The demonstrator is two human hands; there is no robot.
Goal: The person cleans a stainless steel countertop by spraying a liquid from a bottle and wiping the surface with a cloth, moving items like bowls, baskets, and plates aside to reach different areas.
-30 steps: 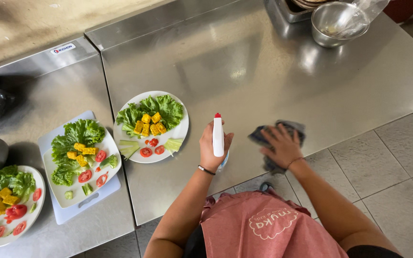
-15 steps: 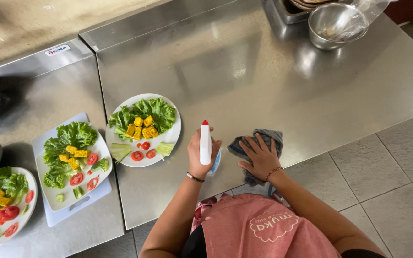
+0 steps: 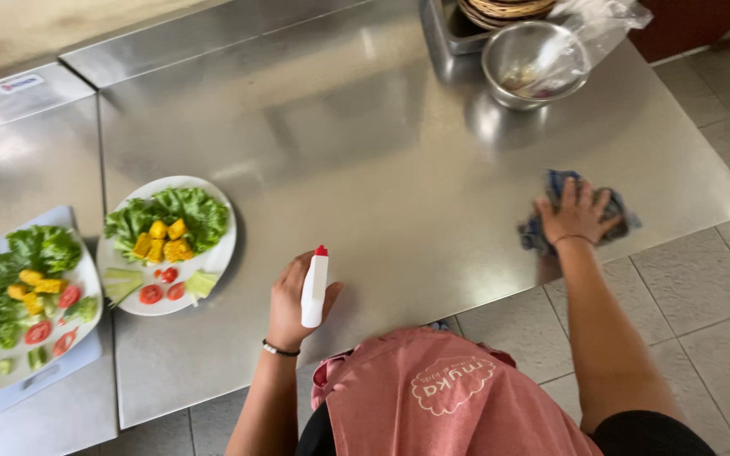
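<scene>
Steel table (image 3: 365, 135), wide & bare mid-section. Far right: metal bowl (image 3: 536, 63) beside a steel container (image 3: 443, 38). Right near edge: dark cloth (image 3: 614, 215) flat on top. Left: round white plate w/ salad (image 3: 171, 245). Separate steel counter (image 3: 19, 160) further left carries a square white plate w/ salad (image 3: 31, 295) on a pale tray (image 3: 35, 380).

You stand at a steel table (image 3: 399, 160) that gleams under soft light. Below you lies a floor (image 3: 720, 295) of pale grey tiles.
</scene>
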